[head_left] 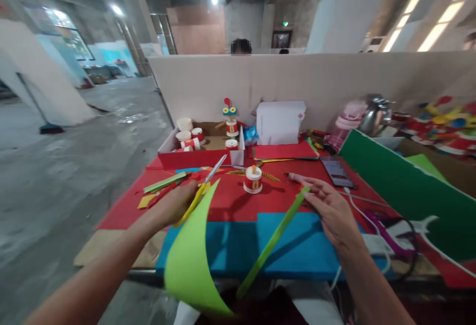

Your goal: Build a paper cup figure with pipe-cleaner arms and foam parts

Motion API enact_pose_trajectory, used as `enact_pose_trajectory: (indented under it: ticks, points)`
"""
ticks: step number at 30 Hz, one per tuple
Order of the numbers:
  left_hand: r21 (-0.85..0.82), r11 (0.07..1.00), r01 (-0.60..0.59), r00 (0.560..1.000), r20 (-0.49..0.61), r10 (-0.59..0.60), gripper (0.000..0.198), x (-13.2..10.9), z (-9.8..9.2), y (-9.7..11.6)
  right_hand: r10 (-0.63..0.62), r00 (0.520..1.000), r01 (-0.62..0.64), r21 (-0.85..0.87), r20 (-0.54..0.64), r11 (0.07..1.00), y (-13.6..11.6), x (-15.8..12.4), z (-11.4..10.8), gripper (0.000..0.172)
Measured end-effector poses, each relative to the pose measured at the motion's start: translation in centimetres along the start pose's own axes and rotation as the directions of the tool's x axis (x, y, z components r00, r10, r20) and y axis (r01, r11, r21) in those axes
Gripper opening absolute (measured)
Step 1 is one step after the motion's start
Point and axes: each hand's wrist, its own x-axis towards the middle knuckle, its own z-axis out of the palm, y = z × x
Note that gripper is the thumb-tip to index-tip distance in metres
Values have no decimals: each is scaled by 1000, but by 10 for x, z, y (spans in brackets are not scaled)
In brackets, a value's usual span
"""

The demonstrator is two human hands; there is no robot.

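Observation:
My left hand [183,202] is closed by the yellow-handled scissors [214,168], whose blades point up and away. A curved sheet of lime-green paper [191,258] hangs beside that hand and seems gripped with the scissors, though the fingers are partly hidden. My right hand [329,208] pinches the upper end of a narrow green paper strip [274,243], which slants down toward my lap. Between the hands, farther back, a red and white paper cup [253,182] stands upside down with an orange piece on top. Folded brown paper strips [269,177] lie beside it.
A box [201,159] holding several cups and a cup figure [231,125] stands at the back left. Paper scraps [163,184] lie at left. A phone [337,171], white cable [359,208] and green-sided box [401,186] are on the right. A partition [208,82] rises behind.

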Motion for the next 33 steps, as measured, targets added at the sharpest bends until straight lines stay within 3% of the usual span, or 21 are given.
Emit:
enact_pose_trajectory:
  ticks: [3, 5, 7, 10, 15, 18, 24, 28, 30, 31, 33]
  points:
    - [293, 932, 214, 977, -71, -202, 30, 7, -23, -22, 57, 994, -57, 7, -89, 998, 17, -5, -1, 47]
    - [328, 906, 267, 964, -97, -249, 32, 8, -31, -33, 120, 986, -120, 6, -114, 993, 30, -10, -3, 50]
    - [276, 931, 240, 971, -74, -229, 30, 7, -30, -42, 165, 979, -166, 4, -116, 986, 40, -15, -4, 52]
    - [207, 958, 200, 980, -49, -194, 26, 8, -13, -47, 194, 972, -194, 16, -132, 981, 50, -19, -5, 54]
    - [173, 958, 227, 974, -48, -222, 29, 22, 25, -42, 239, 955, -240, 20, -173, 971, 62, -18, -8, 54]
    - [158, 949, 272, 961, -101, -259, 34, 29, 35, -38, 267, 949, -271, 4, -167, 963, 66, -18, -10, 54]
    - [62, 965, 256, 958, -148, -245, 37, 39, 40, -37, 274, 945, -285, -37, -178, 958, 64, -20, -10, 55]
    - [6, 1000, 20, 982, -186, -19, 29, 43, 38, -47, 253, 951, -270, -78, -180, 960, 64, -19, -9, 53]
    - [1, 998, -71, 959, -277, 68, 26, 38, 32, -56, 248, 953, -266, -87, -177, 960, 65, -19, -9, 52]
    - [12, 999, -51, 941, -334, 52, 26, 33, 28, -60, 249, 953, -267, -89, -173, 960, 66, -19, -9, 52]
    - [42, 988, 147, 893, -435, -115, 29, 16, 23, -66, 253, 953, -270, -84, -167, 959, 69, -19, -11, 53]
